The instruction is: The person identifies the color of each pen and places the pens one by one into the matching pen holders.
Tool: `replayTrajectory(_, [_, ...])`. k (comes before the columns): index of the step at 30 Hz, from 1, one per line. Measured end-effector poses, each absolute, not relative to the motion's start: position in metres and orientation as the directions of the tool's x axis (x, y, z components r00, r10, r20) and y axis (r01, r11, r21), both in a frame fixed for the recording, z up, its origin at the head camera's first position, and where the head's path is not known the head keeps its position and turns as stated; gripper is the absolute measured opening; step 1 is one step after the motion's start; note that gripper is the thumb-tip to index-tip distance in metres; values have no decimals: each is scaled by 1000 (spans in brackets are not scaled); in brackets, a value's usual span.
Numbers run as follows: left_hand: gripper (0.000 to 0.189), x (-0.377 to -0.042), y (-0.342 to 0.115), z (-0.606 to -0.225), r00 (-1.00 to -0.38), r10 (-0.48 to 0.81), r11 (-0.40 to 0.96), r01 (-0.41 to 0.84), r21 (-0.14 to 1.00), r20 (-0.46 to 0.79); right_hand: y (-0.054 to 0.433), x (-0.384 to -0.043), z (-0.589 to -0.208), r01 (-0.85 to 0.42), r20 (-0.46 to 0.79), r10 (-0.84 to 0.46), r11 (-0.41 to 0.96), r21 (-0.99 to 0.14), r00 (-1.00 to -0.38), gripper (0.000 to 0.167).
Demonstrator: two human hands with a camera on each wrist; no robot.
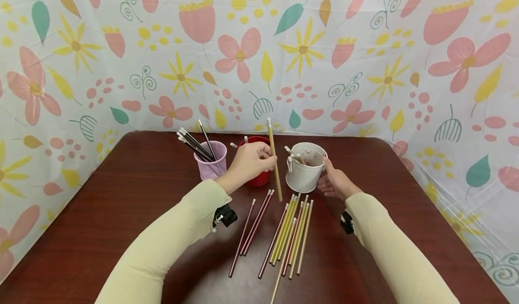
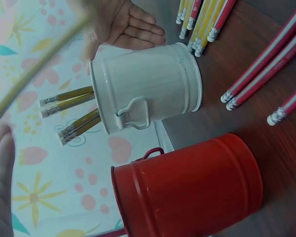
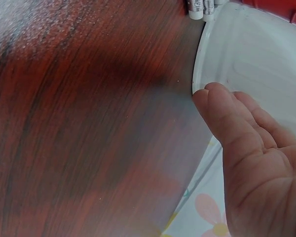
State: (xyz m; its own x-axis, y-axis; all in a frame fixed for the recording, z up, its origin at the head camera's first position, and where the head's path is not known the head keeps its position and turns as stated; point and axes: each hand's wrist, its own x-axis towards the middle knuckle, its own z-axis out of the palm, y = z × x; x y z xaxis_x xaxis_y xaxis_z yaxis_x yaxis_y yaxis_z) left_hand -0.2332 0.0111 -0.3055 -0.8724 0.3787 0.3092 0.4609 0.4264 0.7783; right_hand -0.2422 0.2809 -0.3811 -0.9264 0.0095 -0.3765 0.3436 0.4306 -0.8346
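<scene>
Before floral cloth [image 1: 263, 70], left hand [image 1: 251, 161] pinches pencil [image 1: 277, 181] midway, right hand [image 1: 337, 181] outstretched against bucket [image 1: 301, 177].

A right hand [image 3: 261, 158] was beside a white bucket [image 3: 259, 54] on a dark wood tabletop [image 3: 89, 123].
The fingers were extended close together on the bucket's right side, tips at its lower rim; contact could not be made out. White-tipped pencils [image 3: 196, 13] lay just beside that rim on the near side. Part of a red bucket [image 3: 280, 7] showed to the left, and a white cloth [image 3: 192, 219] with a pink flower appeared beyond the tabletop's far edge.
</scene>
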Motion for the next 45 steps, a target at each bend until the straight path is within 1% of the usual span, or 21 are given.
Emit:
replayTrajectory(2, [9,-235,14,-304,-867,316,423,492,761,385,282,-242,-380,335,-370,6,440,-833,-929,101])
replayTrajectory(4, [9,-238,19,-303,-862,260,406,506,761,435,282,-242,-380,328,-366,-1,441,-835,-931,102])
replayTrajectory(8, [9,-245,30,-302,-866,187,349,500,792,464,283,-242,-381,326,-366,-7,439,-837,-931,102])
replayTrajectory(11, [10,-248,36,-303,-865,161,341,500,796,475,283,-242,-383,333,-370,0,434,-837,-929,101])
replayTrajectory(19, [9,-249,49,-310,-847,178,317,531,786,501,281,-240,-383,353,-379,21,418,-837,-925,99])
replayTrajectory(25, [8,-251,55,-325,-826,198,311,564,765,528,280,-241,-383,367,-389,32,408,-836,-921,98])
replayTrajectory(30, [7,-253,58,-329,-823,231,377,568,731,520,281,-240,-384,362,-388,24,417,-834,-921,99])
replayTrajectory(36, [7,-254,61,-328,-839,234,392,544,742,491,281,-241,-384,353,-382,18,428,-832,-924,101])
replayTrajectory(41, [7,-256,63,-330,-827,289,463,561,686,481,280,-242,-382,357,-380,28,413,-838,-924,100])
replayTrajectory(45, [6,-257,65,-332,-828,327,471,560,681,455,279,-242,-382,355,-380,24,417,-837,-925,100])
